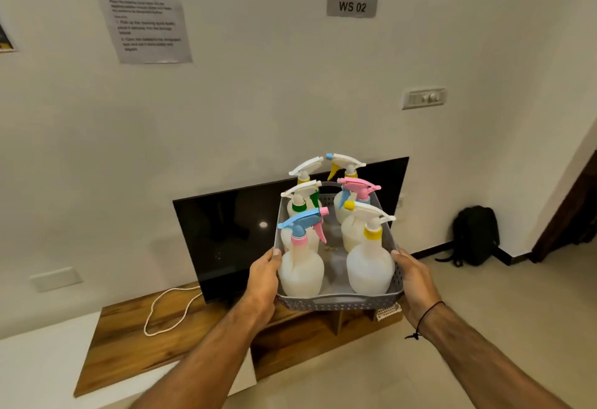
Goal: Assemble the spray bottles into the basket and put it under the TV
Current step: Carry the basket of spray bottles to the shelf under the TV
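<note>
I hold a grey perforated basket (339, 301) in the air in front of the black TV (232, 234). My left hand (263, 282) grips its left rim and my right hand (415, 279) grips its right rim. Several white spray bottles stand upright inside in two rows. The near left bottle (300, 266) has a blue trigger head and pink collar. The near right bottle (370, 266) has a white head and yellow collar. Farther bottles carry green, pink and yellow parts. The TV stands on a low wooden unit (135, 344) against the wall.
A white cable (161, 311) loops on the wooden unit left of the TV. A white mesh item (387, 311) peeks out below the basket's right corner. A black backpack (475, 235) sits on the floor by the wall at right, near a doorway.
</note>
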